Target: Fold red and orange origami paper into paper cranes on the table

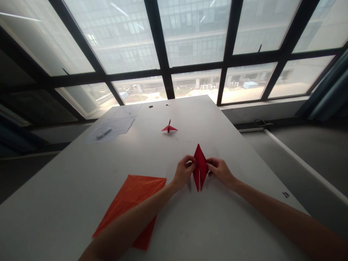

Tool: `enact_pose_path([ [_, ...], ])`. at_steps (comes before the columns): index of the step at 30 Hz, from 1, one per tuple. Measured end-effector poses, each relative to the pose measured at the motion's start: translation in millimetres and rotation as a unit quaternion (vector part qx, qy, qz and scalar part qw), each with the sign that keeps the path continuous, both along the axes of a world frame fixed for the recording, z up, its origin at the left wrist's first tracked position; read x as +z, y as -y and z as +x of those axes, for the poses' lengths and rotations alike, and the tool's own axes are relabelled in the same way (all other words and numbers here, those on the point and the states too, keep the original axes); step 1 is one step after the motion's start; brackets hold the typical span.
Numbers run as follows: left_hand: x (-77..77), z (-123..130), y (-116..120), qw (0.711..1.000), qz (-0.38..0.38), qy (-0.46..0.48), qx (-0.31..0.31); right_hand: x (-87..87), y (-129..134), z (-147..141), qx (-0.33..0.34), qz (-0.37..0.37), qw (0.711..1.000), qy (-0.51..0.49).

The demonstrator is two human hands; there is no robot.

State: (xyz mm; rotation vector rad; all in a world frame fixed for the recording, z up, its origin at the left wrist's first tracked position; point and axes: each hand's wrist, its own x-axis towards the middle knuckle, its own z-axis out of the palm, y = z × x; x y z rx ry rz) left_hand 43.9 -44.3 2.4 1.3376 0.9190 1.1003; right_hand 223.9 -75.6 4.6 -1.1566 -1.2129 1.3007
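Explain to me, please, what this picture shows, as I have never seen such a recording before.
No machine appears here: a person works with two bare hands. The one picture comes from a camera worn on the head, looking forward and down. The left hand and the right hand hold a folded red paper between them; its lower end splits into two points. On the white table lies orange paper, partly hidden by the left forearm. Beyond are a small red folded figure and, to its left, papers bearing a pale object.
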Motion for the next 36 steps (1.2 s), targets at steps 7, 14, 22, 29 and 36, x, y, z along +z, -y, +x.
enact_pose_path([
  [7,-5.7,-0.1,-1.8,1.0,0.002,-0.026,-0.002,-3.1,-0.6,0.9,-0.004,0.012,1.0,-0.011],
  [14,-6.1,-1.4,-0.6,0.999,0.02,-0.043,-0.002,-1.9,0.2,0.0,-0.03,0.026,0.999,0.024],
  [22,-5.1,-2.3,0.6,1.0,-0.003,-0.026,-0.004,-6.5,-3.2,2.6,-0.062,0.065,0.991,0.096],
  [29,1.6,-3.2,1.8,0.995,-0.068,0.043,-0.056,-10.3,-3.6,5.5,-0.022,0.111,0.981,0.159],
  [36,-3.0,-3.1,-4.5,0.992,-0.101,0.058,-0.042,-7.6,-1.9,5.7,-0.016,0.137,0.97,0.201],
])
